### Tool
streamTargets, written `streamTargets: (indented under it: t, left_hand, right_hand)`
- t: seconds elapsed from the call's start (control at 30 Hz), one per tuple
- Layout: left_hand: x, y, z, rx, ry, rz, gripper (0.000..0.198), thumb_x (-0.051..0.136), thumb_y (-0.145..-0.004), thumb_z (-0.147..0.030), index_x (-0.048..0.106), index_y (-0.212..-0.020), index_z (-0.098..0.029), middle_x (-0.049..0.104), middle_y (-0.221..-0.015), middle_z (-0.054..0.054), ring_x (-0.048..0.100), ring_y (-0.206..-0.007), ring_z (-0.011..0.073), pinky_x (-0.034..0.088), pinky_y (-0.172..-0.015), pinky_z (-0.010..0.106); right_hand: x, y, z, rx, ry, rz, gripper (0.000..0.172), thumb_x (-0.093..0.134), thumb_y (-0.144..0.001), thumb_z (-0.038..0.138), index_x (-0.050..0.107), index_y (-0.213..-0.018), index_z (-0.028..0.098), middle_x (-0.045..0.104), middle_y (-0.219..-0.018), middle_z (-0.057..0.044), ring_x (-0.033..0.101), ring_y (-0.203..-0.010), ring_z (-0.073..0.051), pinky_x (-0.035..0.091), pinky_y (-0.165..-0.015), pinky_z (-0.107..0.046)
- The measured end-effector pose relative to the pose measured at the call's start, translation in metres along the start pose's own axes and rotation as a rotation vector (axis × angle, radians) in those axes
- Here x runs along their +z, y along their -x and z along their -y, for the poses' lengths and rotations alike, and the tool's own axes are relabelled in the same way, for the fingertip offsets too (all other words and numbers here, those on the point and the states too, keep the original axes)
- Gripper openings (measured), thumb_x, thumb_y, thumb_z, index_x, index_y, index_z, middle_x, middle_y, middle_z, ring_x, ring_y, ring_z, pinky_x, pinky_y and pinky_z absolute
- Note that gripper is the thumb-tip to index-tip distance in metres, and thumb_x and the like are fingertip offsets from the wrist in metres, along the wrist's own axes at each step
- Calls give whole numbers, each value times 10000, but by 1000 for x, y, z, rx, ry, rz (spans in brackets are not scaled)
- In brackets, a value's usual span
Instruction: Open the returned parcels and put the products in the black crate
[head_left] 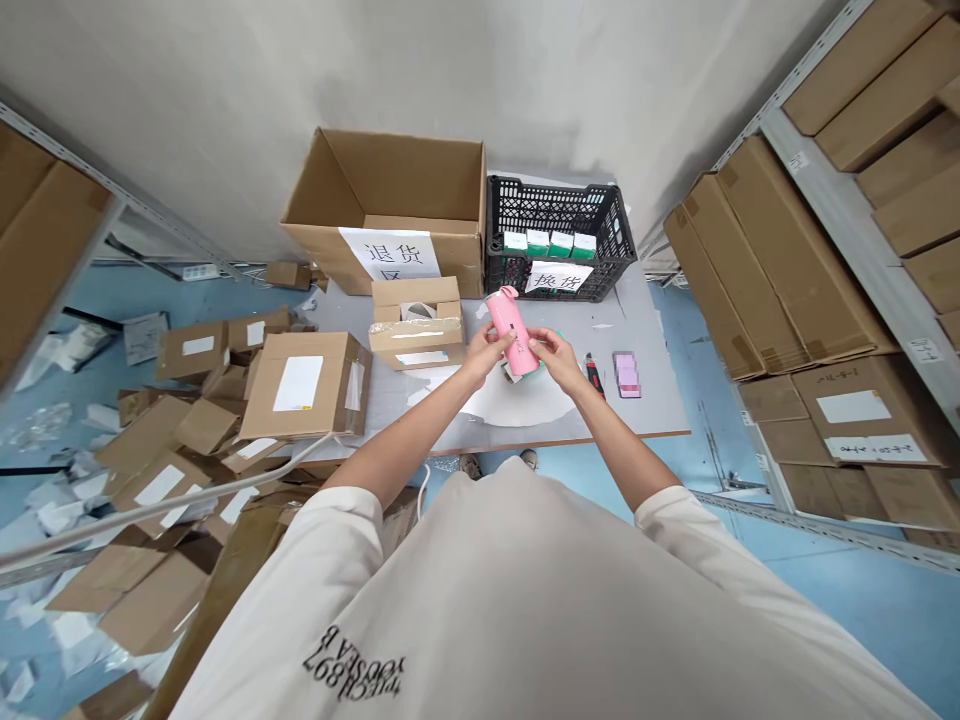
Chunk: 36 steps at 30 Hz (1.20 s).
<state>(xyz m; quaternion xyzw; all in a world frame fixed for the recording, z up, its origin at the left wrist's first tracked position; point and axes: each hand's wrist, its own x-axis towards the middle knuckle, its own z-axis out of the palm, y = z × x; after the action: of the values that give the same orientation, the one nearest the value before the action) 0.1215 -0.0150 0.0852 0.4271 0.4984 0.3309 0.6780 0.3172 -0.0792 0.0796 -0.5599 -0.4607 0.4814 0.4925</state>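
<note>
A pink bottle [513, 325] with a cap at its top end is held between both hands over the table, tilted to the left. My left hand [486, 352] grips its left side, fingers closed around it. On its right side, my right hand [556, 357] is closed on the lower part. Small dark print shows on the bottle's front. Beneath it, partly hidden by the bottle and hands, lies something with green edges that I cannot make out, on a white sheet [517, 405]. A red and black utility knife [595, 376] lies right of my right hand.
A phone [628, 375] lies at the table's right. Behind stand a large open carton [311, 245] and a black crate [619, 265] with several green-and-white boxes. A small open box [382, 345] and a closed carton [259, 385] stand left. Cartons litter the left floor; shelves [810, 180] rise right.
</note>
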Motion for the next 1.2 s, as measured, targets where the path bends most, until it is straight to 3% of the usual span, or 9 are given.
streamTargets:
  t: [0.1,0.2,0.33,0.5,0.67,0.8,0.97,1.1,1.2]
  left_hand:
    - [-1,-6,0,-59,98,-42,642,932,-933,-619,656,-1371,-239,822,-1175,115,797,-1163,292,644,-1037,470]
    - [-3,-9,-1,-119,118,-12,580,844,-987,-710,701,-1248,-212,840,-1097,123,819,-1092,290,662,-1013,461]
    - [-3,-7,-2,-138,104,55,662,781,-968,-831,749,-1179,-204,865,-1107,151,828,-1140,338,661,-1026,484]
    - [-3,-8,1,-143,94,101,704,805,-922,-859,782,-1161,-198,874,-1172,170,819,-1181,357,647,-1045,495]
    - [-7,-15,12,-102,102,116,799,1060,-710,-679,735,-1291,-236,856,-1246,136,805,-1207,331,641,-1070,498]
    - [-12,-19,24,57,-16,235,912,1135,-552,-439,728,-1337,-217,799,-1402,153,774,-1256,339,625,-1135,534]
    - [-12,-18,37,132,-150,321,849,1068,-554,-344,750,-1330,-215,795,-1411,156,749,-1268,355,626,-1136,569]
    - [-9,-14,38,145,-187,409,804,1024,-592,-363,771,-1340,-212,813,-1364,148,767,-1220,344,641,-1091,538]
    - [-3,-16,35,165,-229,456,768,1000,-603,-364,789,-1327,-215,832,-1311,126,778,-1184,334,625,-1112,520]
  right_hand:
    - [-3,0,6,-23,37,14,804,740,-888,947,849,-1318,277,824,-1363,-113,779,-1182,-309,685,-1012,-465]
    - [-5,-2,11,-66,102,16,821,673,-924,973,874,-1313,278,796,-1382,-121,784,-1162,-299,681,-1004,-452]
    - [-6,-4,13,-122,145,19,817,665,-937,975,896,-1306,283,781,-1376,-134,756,-1211,-322,673,-1068,-505]
    - [-9,-3,9,-117,149,28,794,654,-953,964,897,-1298,291,774,-1388,-137,765,-1196,-316,672,-1071,-511]
    - [-21,-6,4,-39,141,41,824,656,-932,979,861,-1329,286,803,-1369,-128,790,-1167,-310,678,-1015,-479]
    - [-31,-12,8,-31,135,11,933,757,-863,965,766,-1497,281,775,-1494,-156,756,-1269,-335,669,-1057,-499]
    - [-32,-13,11,-21,142,94,1022,946,-750,839,722,-1572,276,719,-1600,-154,725,-1342,-355,656,-1114,-521]
    - [-30,-12,7,23,187,53,1033,1017,-678,752,749,-1537,244,754,-1549,-156,734,-1327,-363,624,-1172,-539]
    - [-33,-13,3,23,222,32,951,1013,-685,701,779,-1463,207,802,-1439,-158,746,-1285,-357,599,-1195,-539]
